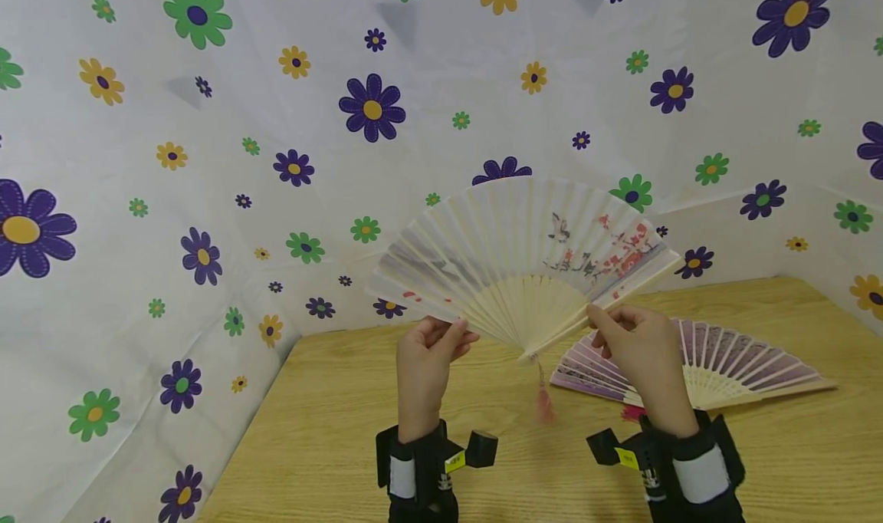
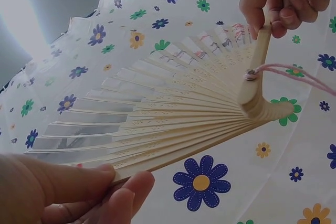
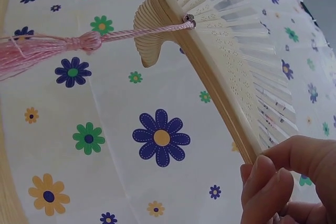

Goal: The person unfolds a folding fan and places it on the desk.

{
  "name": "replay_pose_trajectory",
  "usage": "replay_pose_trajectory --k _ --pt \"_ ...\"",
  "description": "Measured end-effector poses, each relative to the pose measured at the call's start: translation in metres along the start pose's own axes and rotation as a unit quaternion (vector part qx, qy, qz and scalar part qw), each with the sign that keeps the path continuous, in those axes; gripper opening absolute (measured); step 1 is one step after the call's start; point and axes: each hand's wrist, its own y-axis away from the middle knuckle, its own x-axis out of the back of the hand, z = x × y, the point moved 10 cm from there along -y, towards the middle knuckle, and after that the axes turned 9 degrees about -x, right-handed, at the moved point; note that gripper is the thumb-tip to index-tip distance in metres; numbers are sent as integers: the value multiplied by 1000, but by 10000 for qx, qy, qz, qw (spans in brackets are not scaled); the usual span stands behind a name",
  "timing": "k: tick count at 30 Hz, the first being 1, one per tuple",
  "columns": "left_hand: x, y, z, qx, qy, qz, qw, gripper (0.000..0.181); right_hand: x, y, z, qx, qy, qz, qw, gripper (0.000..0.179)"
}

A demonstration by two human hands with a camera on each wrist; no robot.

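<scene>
A white folding fan point(image 1: 510, 239) with red blossoms and grey painting is spread wide, held up above the table. My left hand point(image 1: 429, 362) pinches its left outer rib between thumb and fingers. On the other side my right hand point(image 1: 638, 347) pinches the right outer rib. From the pivot hangs a pink tassel point(image 1: 544, 404), whose cord shows at the rivet in both wrist views. Pale slats point(image 2: 199, 98) with small pierced patterns fan out between the two hands. Behind my right hand, a purple folding fan point(image 1: 752, 354) lies spread on the table, partly covered by that hand.
The wood-grain table point(image 1: 310, 431) reaches back to a white cloth backdrop point(image 1: 441, 63) printed with flowers. A dark pink tassel point(image 1: 632, 413) of the purple fan lies beside my right wrist. A bright light point(image 2: 21, 19) shows at the upper left of the left wrist view.
</scene>
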Motion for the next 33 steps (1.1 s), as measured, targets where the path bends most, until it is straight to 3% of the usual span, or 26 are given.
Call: replay_pose_trajectory --k 16,33 --pt "-1 0 1 -25 140 140 9998 18 1 -1 2 -121 -168 160 9997 40" --pt "4 -2 -3 76 365 192 9991 19 2 2 -1 145 -621 451 9969 36"
